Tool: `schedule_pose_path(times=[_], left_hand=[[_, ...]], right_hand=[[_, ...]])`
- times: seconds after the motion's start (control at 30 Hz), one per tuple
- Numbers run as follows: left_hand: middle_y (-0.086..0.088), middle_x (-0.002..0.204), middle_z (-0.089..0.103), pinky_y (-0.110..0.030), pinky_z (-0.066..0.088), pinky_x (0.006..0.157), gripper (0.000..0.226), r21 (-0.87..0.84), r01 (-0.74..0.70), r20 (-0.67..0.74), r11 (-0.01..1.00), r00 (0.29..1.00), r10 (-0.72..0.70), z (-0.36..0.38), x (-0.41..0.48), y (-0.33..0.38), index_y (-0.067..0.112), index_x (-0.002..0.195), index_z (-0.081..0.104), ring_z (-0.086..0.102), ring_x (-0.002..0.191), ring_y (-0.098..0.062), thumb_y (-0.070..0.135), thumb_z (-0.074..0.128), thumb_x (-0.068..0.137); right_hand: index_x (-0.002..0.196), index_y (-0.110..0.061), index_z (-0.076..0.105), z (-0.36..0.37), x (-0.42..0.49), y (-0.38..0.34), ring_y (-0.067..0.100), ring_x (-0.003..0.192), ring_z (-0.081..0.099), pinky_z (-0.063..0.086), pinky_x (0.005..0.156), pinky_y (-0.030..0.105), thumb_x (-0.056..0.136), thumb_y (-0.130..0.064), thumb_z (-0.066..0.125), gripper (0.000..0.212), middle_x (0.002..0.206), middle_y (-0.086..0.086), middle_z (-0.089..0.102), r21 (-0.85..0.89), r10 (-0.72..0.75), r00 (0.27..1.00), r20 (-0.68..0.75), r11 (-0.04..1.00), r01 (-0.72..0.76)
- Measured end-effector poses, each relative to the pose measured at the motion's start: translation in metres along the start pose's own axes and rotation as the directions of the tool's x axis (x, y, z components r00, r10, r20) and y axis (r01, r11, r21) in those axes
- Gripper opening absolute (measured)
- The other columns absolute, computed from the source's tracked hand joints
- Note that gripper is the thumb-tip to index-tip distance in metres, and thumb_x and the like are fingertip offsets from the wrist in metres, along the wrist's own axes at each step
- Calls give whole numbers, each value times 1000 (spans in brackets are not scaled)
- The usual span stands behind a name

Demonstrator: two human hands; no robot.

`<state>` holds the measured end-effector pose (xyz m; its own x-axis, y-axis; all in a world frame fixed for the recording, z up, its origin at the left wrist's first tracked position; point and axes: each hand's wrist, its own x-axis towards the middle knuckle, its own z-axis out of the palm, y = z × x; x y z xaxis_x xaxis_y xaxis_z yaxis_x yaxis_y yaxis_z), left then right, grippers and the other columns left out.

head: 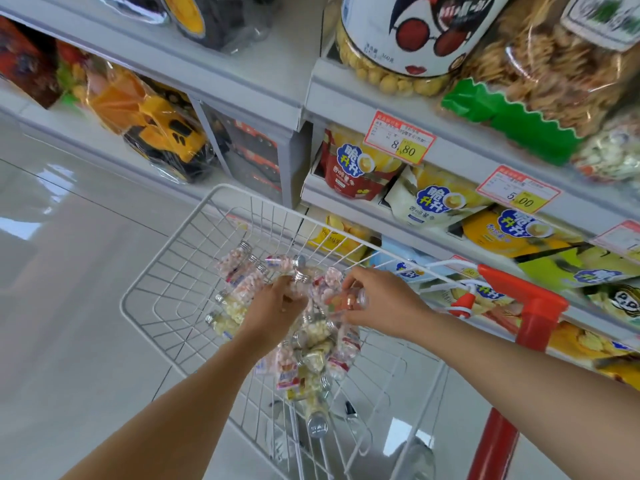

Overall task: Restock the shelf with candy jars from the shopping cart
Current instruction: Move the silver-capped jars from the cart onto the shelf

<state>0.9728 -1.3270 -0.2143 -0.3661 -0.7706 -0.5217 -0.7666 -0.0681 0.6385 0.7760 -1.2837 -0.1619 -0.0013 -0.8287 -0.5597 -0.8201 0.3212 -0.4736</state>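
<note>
A white wire shopping cart stands below me, holding a heap of several small clear candy jars with silver caps, filled with pink or pale yellow sweets. My left hand reaches into the heap and closes on a pink candy jar near its cap. My right hand grips another candy jar with orange and pink sweets, lifted slightly over the pile. The grey shelf rises beyond the cart, to the right.
The cart's red handle sits at the right. Shelves on the right hold snack bags and big biscuit tubs, with price tags on the edges. A wrapped yellow toy truck lies on the left shelf. Glossy floor spreads left.
</note>
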Motion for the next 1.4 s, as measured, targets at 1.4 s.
schedule_pose_path(times=[1.4], left_hand=[[16,73,46,-29,33,61,44,118,-638,-456,761,646,612,-76,-129,571,18,100,45,43,63,-2,41,75,79]], right_hand=[[130,-18,47,-403,-361,46,5,98,56,43,85,17,77,-19,79,61,115,-10,58,-35,-162,310,-937,925,379]])
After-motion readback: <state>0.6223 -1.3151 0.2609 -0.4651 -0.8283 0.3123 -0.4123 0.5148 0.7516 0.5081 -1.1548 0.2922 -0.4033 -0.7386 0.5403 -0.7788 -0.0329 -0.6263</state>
